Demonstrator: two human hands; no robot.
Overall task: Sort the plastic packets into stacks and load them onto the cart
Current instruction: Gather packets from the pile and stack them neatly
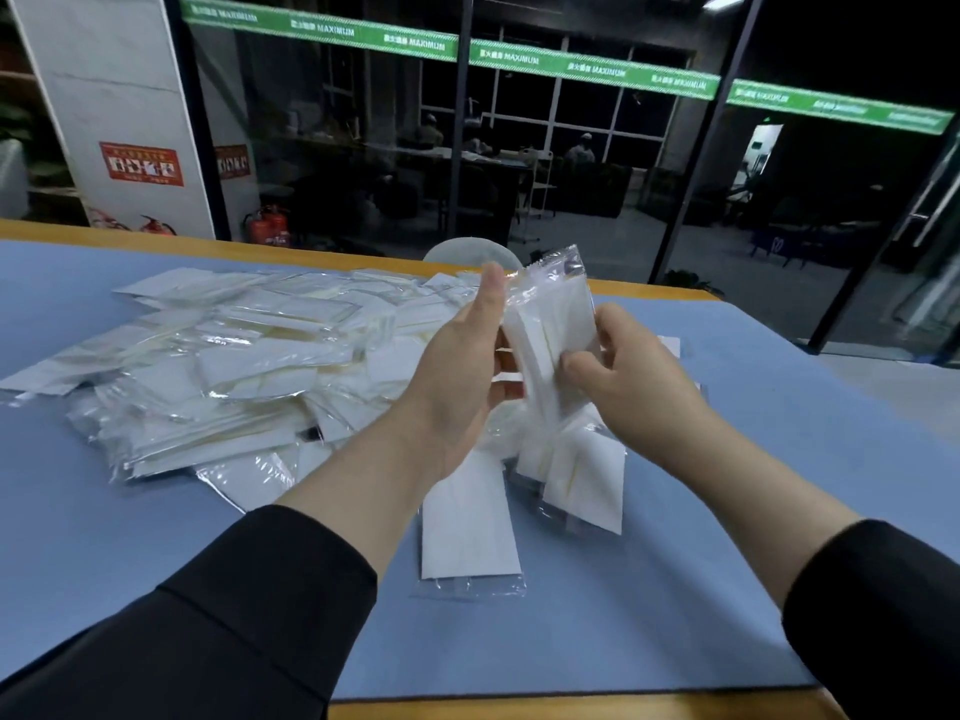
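A bundle of clear plastic packets with white contents point(550, 324) stands upright above the table, held between both hands. My left hand point(462, 371) grips its left side, thumb up along the edge. My right hand point(623, 366) grips its right side with curled fingers. A big loose pile of the same packets point(223, 356) spreads over the table's left half. One packet point(467, 532) lies flat just below my hands, and a few more point(582, 485) lie beneath the held bundle. No cart is in view.
The table has a blue mat point(727, 563) and a wooden rim point(156, 236). A white rounded chair back point(467, 252) shows behind the far edge. Glass walls point(571, 148) and red fire extinguishers point(267, 226) stand beyond.
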